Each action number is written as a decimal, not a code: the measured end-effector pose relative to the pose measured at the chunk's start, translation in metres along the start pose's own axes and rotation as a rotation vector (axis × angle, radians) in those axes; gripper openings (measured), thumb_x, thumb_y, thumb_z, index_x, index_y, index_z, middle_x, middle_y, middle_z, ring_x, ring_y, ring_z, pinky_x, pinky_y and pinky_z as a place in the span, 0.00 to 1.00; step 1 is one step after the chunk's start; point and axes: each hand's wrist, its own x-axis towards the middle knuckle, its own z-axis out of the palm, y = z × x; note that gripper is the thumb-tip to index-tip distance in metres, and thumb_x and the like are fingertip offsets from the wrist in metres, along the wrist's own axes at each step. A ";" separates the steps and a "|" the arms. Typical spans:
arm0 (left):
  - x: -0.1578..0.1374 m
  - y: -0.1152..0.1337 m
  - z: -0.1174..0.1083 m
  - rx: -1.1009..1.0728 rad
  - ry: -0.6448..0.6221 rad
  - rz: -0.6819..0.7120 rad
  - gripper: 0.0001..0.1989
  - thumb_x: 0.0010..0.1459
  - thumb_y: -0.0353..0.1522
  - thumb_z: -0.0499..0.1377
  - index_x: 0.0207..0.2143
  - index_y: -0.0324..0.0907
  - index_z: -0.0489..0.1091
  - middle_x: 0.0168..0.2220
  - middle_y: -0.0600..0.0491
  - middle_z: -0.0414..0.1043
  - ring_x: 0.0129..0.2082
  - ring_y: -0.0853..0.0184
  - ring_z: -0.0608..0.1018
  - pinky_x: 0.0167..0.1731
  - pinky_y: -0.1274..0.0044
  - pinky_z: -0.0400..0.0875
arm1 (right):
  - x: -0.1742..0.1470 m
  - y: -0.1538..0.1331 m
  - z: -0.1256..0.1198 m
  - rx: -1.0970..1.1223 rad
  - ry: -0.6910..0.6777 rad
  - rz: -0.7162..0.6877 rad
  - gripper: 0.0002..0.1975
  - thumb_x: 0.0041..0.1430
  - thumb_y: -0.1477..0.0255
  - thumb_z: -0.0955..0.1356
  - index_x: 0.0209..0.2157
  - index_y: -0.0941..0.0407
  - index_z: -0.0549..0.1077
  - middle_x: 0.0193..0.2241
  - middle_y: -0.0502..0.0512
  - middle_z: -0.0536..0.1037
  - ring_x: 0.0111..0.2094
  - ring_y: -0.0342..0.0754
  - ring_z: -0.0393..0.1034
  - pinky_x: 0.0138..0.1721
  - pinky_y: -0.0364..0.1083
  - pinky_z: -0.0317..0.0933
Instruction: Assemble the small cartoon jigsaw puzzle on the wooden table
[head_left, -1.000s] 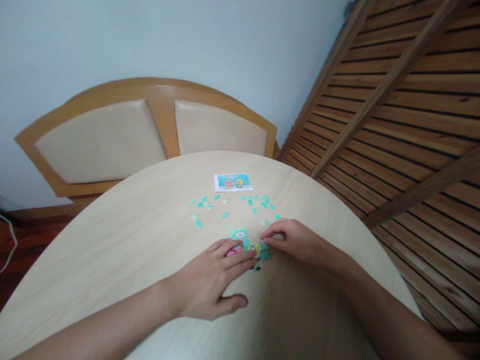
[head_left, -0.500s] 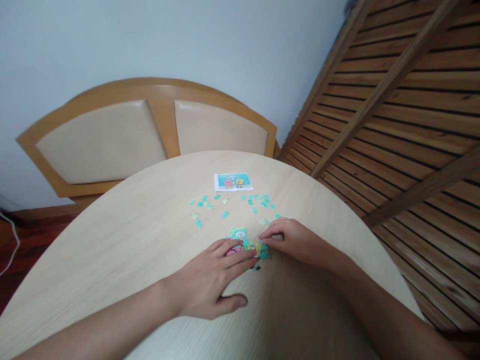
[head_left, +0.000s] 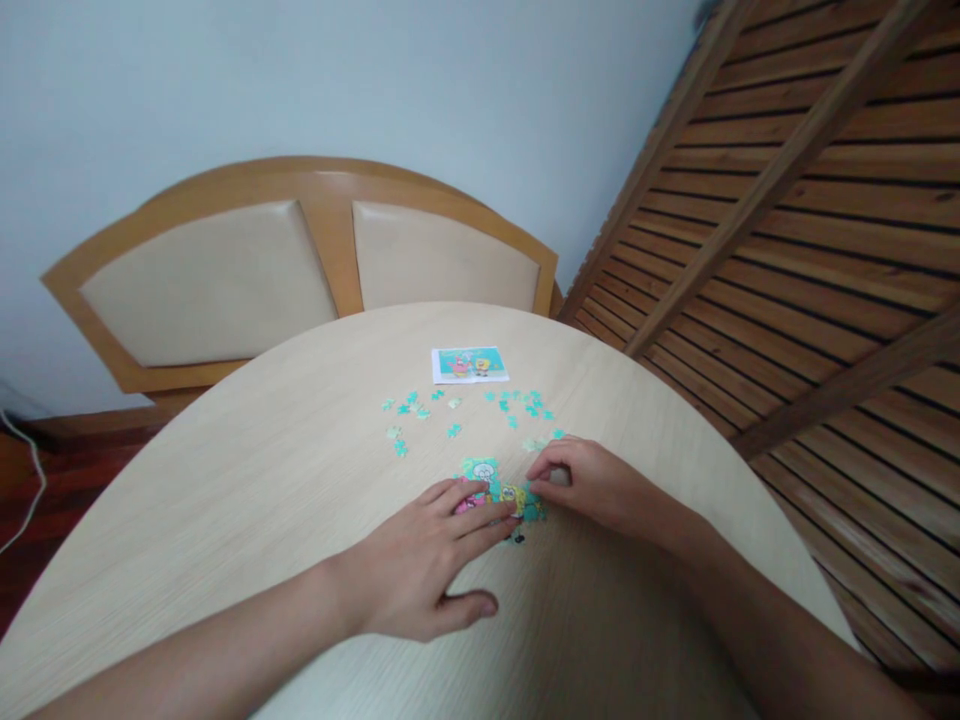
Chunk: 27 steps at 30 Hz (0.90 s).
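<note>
A partly joined jigsaw puzzle (head_left: 481, 473) in teal, pink and yellow cartoon print lies on the table in front of me. My left hand (head_left: 439, 555) rests flat across its left and lower part, fingers stretched and thumb apart, covering some of the picture. At the upper right edge of the puzzle, my right hand (head_left: 589, 480) has thumb and forefinger pinched together. A small teal puzzle piece (head_left: 529, 489) shows at these fingertips, mostly hidden by them.
Loose teal pieces (head_left: 454, 431) lie scattered beyond the puzzle, to left and right. Behind them is a printed picture card (head_left: 471, 365). The round wooden table (head_left: 247, 480) has a cushioned chair back (head_left: 442, 250) at its far side and a slatted wooden panel (head_left: 750, 280) to the right.
The right fingertips have shifted slightly to the right and away from the yellow figure. My left hand stays flat on the puzzle. The whole view has moved a little.
</note>
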 end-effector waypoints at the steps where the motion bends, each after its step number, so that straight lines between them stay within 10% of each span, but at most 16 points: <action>1: 0.000 0.000 0.000 0.001 -0.001 0.001 0.35 0.63 0.46 0.59 0.68 0.44 0.55 0.67 0.47 0.59 0.66 0.47 0.63 0.65 0.55 0.55 | 0.000 0.000 0.000 -0.004 0.000 0.000 0.05 0.58 0.69 0.71 0.32 0.53 0.82 0.32 0.52 0.83 0.36 0.51 0.75 0.40 0.48 0.64; 27: 0.001 -0.004 0.001 0.029 -0.009 0.021 0.30 0.68 0.45 0.54 0.68 0.43 0.57 0.67 0.49 0.60 0.66 0.51 0.62 0.66 0.59 0.54 | 0.005 0.010 0.007 -0.103 0.093 -0.137 0.05 0.61 0.71 0.69 0.33 0.54 0.78 0.34 0.54 0.79 0.39 0.51 0.73 0.44 0.49 0.65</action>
